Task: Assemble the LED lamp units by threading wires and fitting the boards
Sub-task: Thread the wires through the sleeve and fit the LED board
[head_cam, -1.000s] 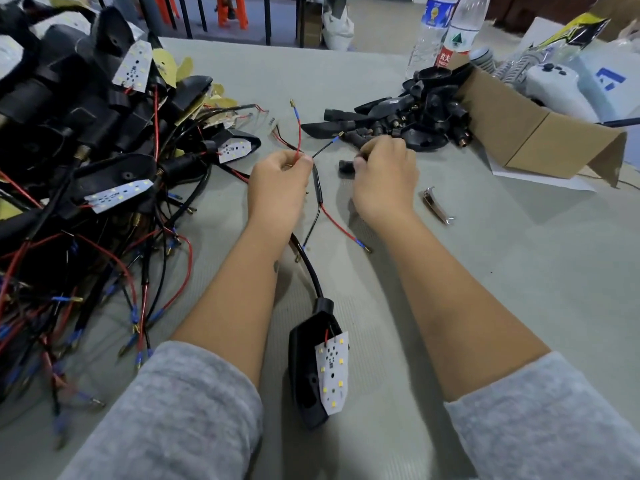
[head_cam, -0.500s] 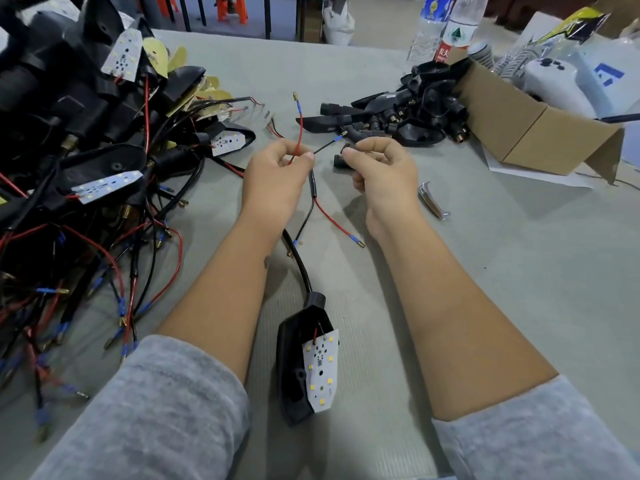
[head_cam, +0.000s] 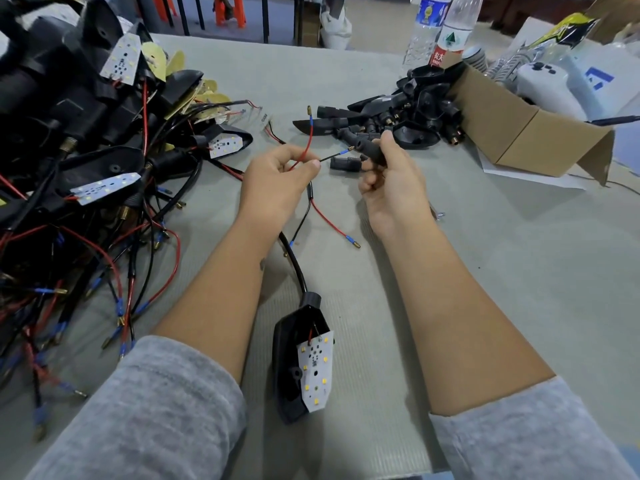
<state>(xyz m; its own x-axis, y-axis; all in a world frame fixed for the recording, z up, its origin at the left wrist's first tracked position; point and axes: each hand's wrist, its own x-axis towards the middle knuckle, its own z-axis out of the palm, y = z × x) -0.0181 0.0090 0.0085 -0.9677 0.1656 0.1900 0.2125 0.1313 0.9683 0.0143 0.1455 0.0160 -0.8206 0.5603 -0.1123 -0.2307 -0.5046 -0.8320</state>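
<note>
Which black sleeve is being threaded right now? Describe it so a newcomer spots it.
Start at the cardboard box on the table's far right, then the pile of black parts beside it. Just nearer, the right hand grips one sleeve lifted off the table. Unlike the sleeve lying flat beside it, a black wire's tip points at its open end.

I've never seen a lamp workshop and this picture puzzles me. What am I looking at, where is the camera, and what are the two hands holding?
There is no machine here: a person works with bare hands, and the camera sits on their head, looking down at a grey table. The left hand pinches a red wire and a black wire. The right hand holds a small black sleeve, seemingly to slip the black wire into. Near the person lies a black lamp shell with a white LED board. To the left is a heap of wired lamps; farther back, loose black parts beside a cardboard box.
</note>
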